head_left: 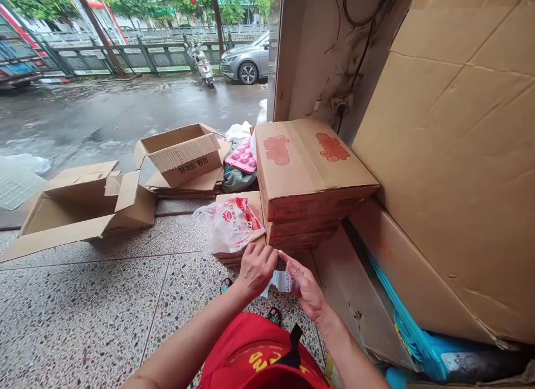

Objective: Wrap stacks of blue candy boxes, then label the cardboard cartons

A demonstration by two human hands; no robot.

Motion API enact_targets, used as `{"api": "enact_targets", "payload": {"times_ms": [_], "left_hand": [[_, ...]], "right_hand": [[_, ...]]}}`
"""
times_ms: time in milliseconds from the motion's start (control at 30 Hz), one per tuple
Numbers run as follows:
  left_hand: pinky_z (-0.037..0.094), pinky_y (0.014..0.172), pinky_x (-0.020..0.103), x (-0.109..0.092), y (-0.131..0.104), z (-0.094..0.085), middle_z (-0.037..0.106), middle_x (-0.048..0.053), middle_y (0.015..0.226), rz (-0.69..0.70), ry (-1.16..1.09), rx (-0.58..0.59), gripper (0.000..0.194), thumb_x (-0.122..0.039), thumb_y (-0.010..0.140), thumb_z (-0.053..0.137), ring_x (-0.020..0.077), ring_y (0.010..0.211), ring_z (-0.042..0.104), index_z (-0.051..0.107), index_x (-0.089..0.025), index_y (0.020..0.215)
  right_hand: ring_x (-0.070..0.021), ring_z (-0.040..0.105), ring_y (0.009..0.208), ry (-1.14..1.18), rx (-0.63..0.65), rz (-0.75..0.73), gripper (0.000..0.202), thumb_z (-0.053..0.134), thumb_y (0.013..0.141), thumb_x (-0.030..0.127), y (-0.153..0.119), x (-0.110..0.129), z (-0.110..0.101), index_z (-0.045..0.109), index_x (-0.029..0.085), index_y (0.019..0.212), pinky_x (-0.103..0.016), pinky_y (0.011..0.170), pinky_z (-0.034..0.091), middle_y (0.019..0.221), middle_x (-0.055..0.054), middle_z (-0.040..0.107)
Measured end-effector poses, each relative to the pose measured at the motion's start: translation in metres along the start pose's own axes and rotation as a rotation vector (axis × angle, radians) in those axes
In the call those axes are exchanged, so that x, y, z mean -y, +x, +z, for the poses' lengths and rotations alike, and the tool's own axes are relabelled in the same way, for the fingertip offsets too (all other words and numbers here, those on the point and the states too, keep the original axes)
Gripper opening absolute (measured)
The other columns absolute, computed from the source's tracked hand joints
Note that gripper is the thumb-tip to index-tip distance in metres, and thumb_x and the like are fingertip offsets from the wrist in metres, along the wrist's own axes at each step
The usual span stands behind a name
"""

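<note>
My right hand (307, 291) is closed around a small white and pale-blue packet (286, 281) with dark printed digits on it. Curled into a loose fist, my left hand (259, 266) meets the right at the fingertips. A tiny white bit shows where they meet; I cannot make out what my left fingers pinch. Just beyond the hands, a clear plastic bag (232, 224) with red print lies on flat cardboard (251, 198). To the right of that bag stands a stack of taped cartons (311, 188) with red printing on top.
Two open cardboard boxes, one near (125, 224) and one farther back (178, 152), stand at the left by the doorway. Pink egg trays (242, 156) lie beside the carton stack. A large cardboard sheet (455, 149) leans at the right, above blue plastic (422, 344).
</note>
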State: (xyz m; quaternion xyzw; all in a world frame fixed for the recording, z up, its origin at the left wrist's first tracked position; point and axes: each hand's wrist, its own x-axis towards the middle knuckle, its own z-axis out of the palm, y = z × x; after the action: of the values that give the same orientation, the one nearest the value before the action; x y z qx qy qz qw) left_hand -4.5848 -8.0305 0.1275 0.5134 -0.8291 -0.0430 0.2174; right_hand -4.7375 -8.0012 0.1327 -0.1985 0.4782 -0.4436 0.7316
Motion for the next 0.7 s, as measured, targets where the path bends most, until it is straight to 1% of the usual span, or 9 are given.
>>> {"api": "enact_targets", "payload": {"times_ms": [67,133,267,333,400,467,533,600,700], "left_hand": [[0.036,0.074,0.034,-0.006,-0.004,0.004,0.065,0.008,0.082,0.066,0.068,0.021,0.026,-0.022,0.092,0.038,0.0188,0.077,0.056,0.064,-0.018,0.095],[0.036,0.075,0.035,-0.008,-0.009,0.007,0.066,0.009,0.087,0.077,0.074,0.027,0.028,-0.021,0.093,0.037,0.0192,0.08,0.056,0.062,-0.017,0.104],[0.037,0.079,0.035,-0.006,-0.016,0.005,0.066,0.008,0.1,0.071,-0.142,0.018,0.029,-0.023,0.092,0.041,0.0188,0.084,0.058,0.06,-0.023,0.114],[0.038,0.081,0.034,-0.003,-0.013,0.002,0.067,0.007,0.098,-0.105,-0.326,-0.037,0.026,-0.028,0.09,0.045,0.0187,0.086,0.058,0.064,-0.024,0.107],[0.04,0.079,0.032,0.0,-0.005,-0.001,0.066,0.007,0.094,-0.389,-0.589,-0.049,0.025,-0.035,0.087,0.051,0.0183,0.085,0.058,0.066,-0.02,0.099],[0.042,0.071,0.029,0.003,0.007,-0.002,0.066,0.007,0.089,-0.661,-0.933,0.062,0.033,-0.045,0.081,0.055,0.0161,0.076,0.058,0.066,-0.016,0.094],[0.041,0.063,0.024,0.003,0.018,-0.002,0.065,0.006,0.083,-0.845,-1.251,0.212,0.044,-0.053,0.073,0.06,0.0119,0.065,0.056,0.065,-0.013,0.091],[0.038,0.059,0.022,0.001,0.026,-0.001,0.063,0.005,0.077,-0.936,-1.433,0.285,0.05,-0.056,0.065,0.066,0.0084,0.059,0.052,0.065,-0.012,0.086],[0.035,0.057,0.021,-0.007,0.031,0.0,0.06,0.001,0.065,-0.943,-1.494,0.244,0.044,-0.048,0.055,0.076,0.0064,0.055,0.048,0.064,-0.011,0.075]], "right_hand": [[-0.0112,0.055,0.06,0.062,0.059,0.048,0.044,0.078,0.064,0.042,0.001,-0.001,0.002,0.071,0.02,0.101,-0.021,0.053,0.042,0.083,-0.002,0.069],[-0.0106,0.056,0.061,0.104,0.066,0.06,0.042,0.078,0.064,0.042,0.003,-0.002,0.001,0.071,0.02,0.099,-0.021,0.054,0.043,0.085,-0.002,0.069],[-0.0098,0.054,0.056,0.202,0.025,0.073,0.045,0.076,0.064,0.047,0.008,0.002,-0.005,0.07,0.02,0.1,-0.02,0.049,0.041,0.072,0.0,0.065],[-0.0086,0.05,0.052,0.235,0.013,0.062,0.045,0.076,0.065,0.047,0.009,0.006,-0.007,0.07,0.019,0.1,-0.019,0.046,0.038,0.063,0.002,0.059],[-0.008,0.046,0.049,0.244,0.004,0.046,0.045,0.076,0.064,0.047,0.009,0.009,-0.008,0.07,0.018,0.098,-0.019,0.044,0.036,0.057,0.004,0.053],[-0.0082,0.043,0.047,0.232,0.001,0.034,0.044,0.077,0.063,0.047,0.008,0.011,-0.007,0.07,0.019,0.097,-0.019,0.043,0.034,0.054,0.005,0.049],[-0.0089,0.044,0.048,0.21,0.005,0.026,0.044,0.077,0.063,0.047,0.008,0.011,-0.007,0.07,0.02,0.097,-0.02,0.042,0.034,0.054,0.005,0.05],[-0.0094,0.046,0.049,0.196,0.017,0.022,0.043,0.076,0.063,0.048,0.009,0.01,-0.007,0.07,0.021,0.096,-0.02,0.043,0.035,0.056,0.004,0.053],[-0.0084,0.047,0.049,0.184,0.019,0.017,0.043,0.077,0.063,0.047,0.01,0.009,-0.008,0.07,0.02,0.095,-0.019,0.044,0.036,0.058,0.004,0.055]]}}
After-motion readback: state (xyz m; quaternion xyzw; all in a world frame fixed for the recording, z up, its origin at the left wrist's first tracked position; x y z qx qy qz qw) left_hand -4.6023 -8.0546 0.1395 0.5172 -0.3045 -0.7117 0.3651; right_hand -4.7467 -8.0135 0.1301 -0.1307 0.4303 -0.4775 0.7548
